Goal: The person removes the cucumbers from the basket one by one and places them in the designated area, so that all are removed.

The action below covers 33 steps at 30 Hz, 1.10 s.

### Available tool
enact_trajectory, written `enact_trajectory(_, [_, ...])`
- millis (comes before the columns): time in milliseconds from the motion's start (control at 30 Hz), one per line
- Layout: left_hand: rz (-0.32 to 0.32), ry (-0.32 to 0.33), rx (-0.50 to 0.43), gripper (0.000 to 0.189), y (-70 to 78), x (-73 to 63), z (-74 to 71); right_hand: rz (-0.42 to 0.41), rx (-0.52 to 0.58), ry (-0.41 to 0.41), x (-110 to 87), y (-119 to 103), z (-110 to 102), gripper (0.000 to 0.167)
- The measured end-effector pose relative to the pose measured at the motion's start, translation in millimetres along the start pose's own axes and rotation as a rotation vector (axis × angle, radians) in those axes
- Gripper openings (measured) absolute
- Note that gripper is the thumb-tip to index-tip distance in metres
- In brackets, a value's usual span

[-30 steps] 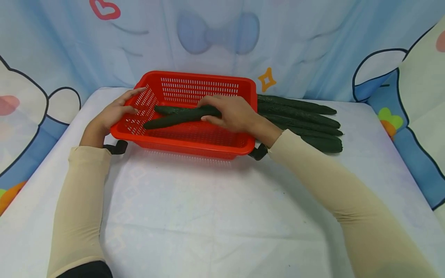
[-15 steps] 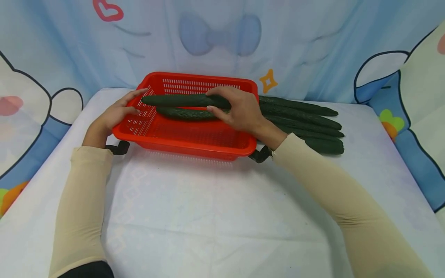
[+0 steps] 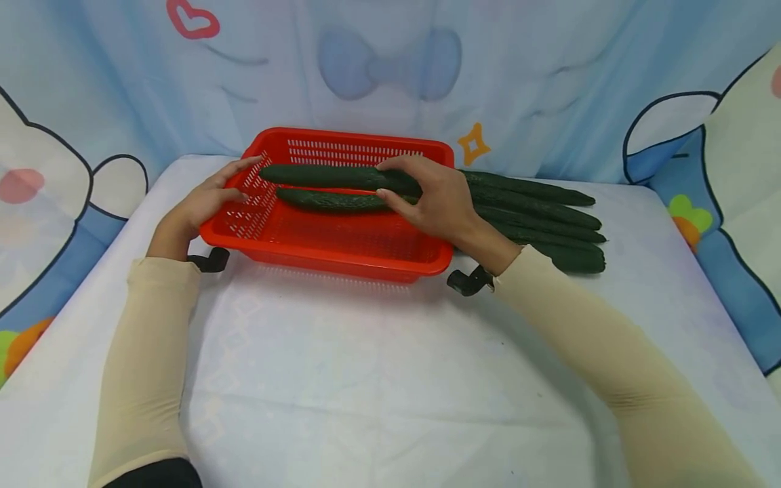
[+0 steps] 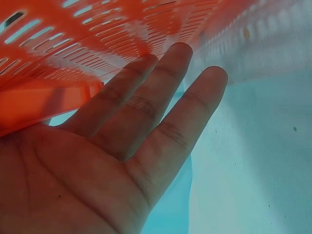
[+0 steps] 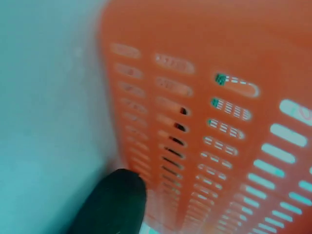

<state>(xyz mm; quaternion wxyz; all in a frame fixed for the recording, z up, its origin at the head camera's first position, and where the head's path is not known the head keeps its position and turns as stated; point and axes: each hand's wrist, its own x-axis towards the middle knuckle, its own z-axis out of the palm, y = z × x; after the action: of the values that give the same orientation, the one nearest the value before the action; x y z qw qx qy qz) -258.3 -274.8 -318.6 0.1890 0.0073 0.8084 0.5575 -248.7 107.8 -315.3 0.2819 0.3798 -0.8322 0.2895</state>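
My right hand (image 3: 436, 196) holds a dark green cucumber (image 3: 320, 177) by its right part, thumb on the near side and fingers on the far side. This cucumber lies lengthwise along the back of the red plastic basket (image 3: 329, 261), behind a second, bumpy cucumber (image 3: 329, 200) inside. At the basket's left end my left hand (image 3: 198, 207) grips the rim, with thumb and index finger over it. In the left wrist view, the left hand's other fingers (image 4: 170, 131) extend along the slotted outside of the basket. The right hand does not show in the right wrist view.
Several more cucumbers (image 3: 543, 210) lie side by side on the white-covered table (image 3: 366, 359), right of the basket. The right wrist view catches one dark green end (image 5: 114, 200) close to the basket's wall. A patterned blue curtain (image 3: 390, 61) hangs behind.
The held cucumber has swung from a slant across the other one to straight along the basket's back. My right hand has shifted back and slightly right; the left hand keeps its place.
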Motion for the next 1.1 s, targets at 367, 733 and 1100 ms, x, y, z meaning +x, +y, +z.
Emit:
enact_trajectory(367, [0.002,0.014,0.031,0.066,-1.9,-7.3,-6.7,-0.001,-0.014,0.016,-29.2,-9.2,-21.7,0.039])
enact_trajectory(733, [0.005,0.014,0.006,0.066,-4.5,-12.2,-11.7,0.036,-0.004,0.019,-63.3,-13.7,-40.1,0.039])
enact_trajectory(1100, [0.007,0.020,0.014,0.066,-3.9,-12.5,-11.2,0.083,-0.021,0.030,-91.0,-12.3,-54.8,0.043])
